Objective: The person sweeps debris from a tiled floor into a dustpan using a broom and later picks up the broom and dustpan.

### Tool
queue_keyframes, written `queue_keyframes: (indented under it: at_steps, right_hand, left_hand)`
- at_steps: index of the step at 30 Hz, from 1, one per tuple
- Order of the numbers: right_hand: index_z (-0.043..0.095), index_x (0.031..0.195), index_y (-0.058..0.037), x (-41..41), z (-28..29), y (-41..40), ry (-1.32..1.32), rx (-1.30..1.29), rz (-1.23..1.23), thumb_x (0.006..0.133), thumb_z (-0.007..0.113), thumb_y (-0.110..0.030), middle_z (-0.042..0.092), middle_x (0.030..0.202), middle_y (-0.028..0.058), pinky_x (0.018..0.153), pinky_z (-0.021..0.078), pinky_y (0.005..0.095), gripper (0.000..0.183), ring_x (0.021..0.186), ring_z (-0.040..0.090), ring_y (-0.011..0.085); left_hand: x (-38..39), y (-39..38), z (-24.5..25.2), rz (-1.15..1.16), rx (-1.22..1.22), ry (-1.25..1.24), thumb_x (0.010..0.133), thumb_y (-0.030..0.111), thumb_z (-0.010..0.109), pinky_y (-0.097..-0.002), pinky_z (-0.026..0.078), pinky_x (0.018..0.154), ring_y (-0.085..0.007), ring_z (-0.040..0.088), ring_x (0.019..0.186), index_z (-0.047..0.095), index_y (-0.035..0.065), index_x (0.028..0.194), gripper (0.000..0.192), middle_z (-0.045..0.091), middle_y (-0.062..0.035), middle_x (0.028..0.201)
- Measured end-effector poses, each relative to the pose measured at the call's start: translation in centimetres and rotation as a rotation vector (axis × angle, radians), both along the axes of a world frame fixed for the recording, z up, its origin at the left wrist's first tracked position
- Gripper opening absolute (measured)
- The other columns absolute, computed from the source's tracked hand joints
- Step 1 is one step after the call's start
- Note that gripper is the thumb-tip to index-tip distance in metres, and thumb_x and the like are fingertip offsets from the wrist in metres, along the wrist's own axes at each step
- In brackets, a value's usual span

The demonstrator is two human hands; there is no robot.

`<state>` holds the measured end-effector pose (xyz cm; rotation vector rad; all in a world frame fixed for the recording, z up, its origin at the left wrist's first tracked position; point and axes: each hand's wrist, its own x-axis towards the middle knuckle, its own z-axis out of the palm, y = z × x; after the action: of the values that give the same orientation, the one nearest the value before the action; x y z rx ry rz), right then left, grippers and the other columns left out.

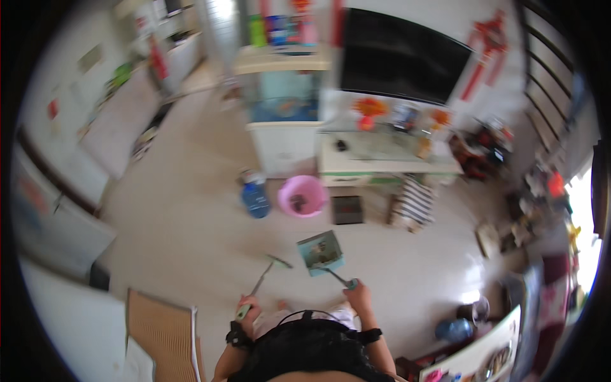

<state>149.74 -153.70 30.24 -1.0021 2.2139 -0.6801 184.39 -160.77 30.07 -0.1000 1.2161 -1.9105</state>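
Note:
My left hand (248, 310) is closed round the pale green grip of a long-handled tool with a narrow flat head (279, 261), which looks like a squeegee or small broom, down by the floor. In my right hand (358, 298) is the handle of a blue-green dustpan (336, 258), boxy and open-topped, with some debris inside. The dustpan is just right of the tool's head, apart from it. Blur hides the finer detail of both.
Ahead on the tiled floor are a blue water jug (256, 200), a pink basin (317, 196), a dark square object (347, 210) and a stool with striped cloth (416, 203). Behind them stand an aquarium cabinet (285, 148) and a TV stand (382, 164). A woven chair (160, 324) is at lower left.

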Motion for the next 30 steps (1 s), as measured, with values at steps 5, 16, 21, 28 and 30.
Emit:
queue_keyframes:
  at_steps: [5, 16, 21, 28, 30]
  right_hand:
    - [0.059, 0.086, -0.0045, 7.2, -2.5, -8.2, -0.273, -0.077, 0.013, 0.068, 0.063, -0.016, 0.058, 0.068, 0.0107, 0.051, 0.0426, 0.0340, 0.022, 0.059, 0.054, 0.0233]
    - [0.058, 0.082, -0.0065, 23.2, 1.0, -27.9, -0.454, 0.013, 0.294, 0.069, 0.063, -0.009, 0.048, 0.055, -0.0001, 0.034, 0.0304, 0.0262, 0.015, 0.037, 0.039, 0.0096]
    - [0.058, 0.082, -0.0063, 30.8, 0.5, -41.2, -0.577, 0.133, 0.308, 0.067, 0.064, -0.009, 0.052, 0.061, 0.0013, 0.043, 0.0353, 0.0274, 0.016, 0.047, 0.045, 0.0116]
    - [0.062, 0.087, -0.0065, 42.1, -1.5, -59.0, -0.316, -0.012, 0.653, 0.063, 0.067, -0.020, 0.064, 0.081, 0.0128, 0.071, 0.0454, 0.0363, 0.028, 0.080, 0.061, 0.0287]
    - [0.062, 0.088, -0.0064, 44.8, -0.4, -63.0, -0.293, -0.028, 0.674, 0.063, 0.067, -0.020, 0.064, 0.081, 0.0127, 0.070, 0.0453, 0.0359, 0.028, 0.079, 0.061, 0.0283]
  left_hand:
    - [10.5, -0.6, -1.1, 0.146, 0.036, -0.071, 0.092, 0.023, 0.042, -0.0208, 0.043, 0.046, -0.0111, 0.043, 0.046, 0.038, 0.0048, 0.069, 0.029, 0.039, -0.0031, 0.059]
    - [22.1, -4.4, -0.4, 0.452, -0.068, -0.448, 0.095, 0.018, 0.032, -0.0157, 0.037, 0.036, -0.0060, 0.036, 0.041, 0.036, 0.0040, 0.072, 0.027, 0.034, -0.0009, 0.060]
    - [27.3, -13.6, 1.4, 0.622, -0.079, -0.484, 0.096, 0.019, 0.031, -0.0166, 0.038, 0.036, -0.0063, 0.036, 0.042, 0.036, 0.0036, 0.072, 0.029, 0.034, -0.0014, 0.060]
    - [35.0, -28.5, 7.0, 0.925, -0.160, -0.378, 0.095, 0.017, 0.029, -0.0209, 0.042, 0.040, -0.0106, 0.039, 0.043, 0.036, 0.0028, 0.071, 0.029, 0.037, -0.0041, 0.062]
    - [36.8, -33.0, 10.1, 1.012, -0.135, -0.337, 0.094, 0.016, 0.033, -0.0220, 0.043, 0.043, -0.0110, 0.041, 0.046, 0.036, 0.0019, 0.072, 0.027, 0.037, -0.0045, 0.064]
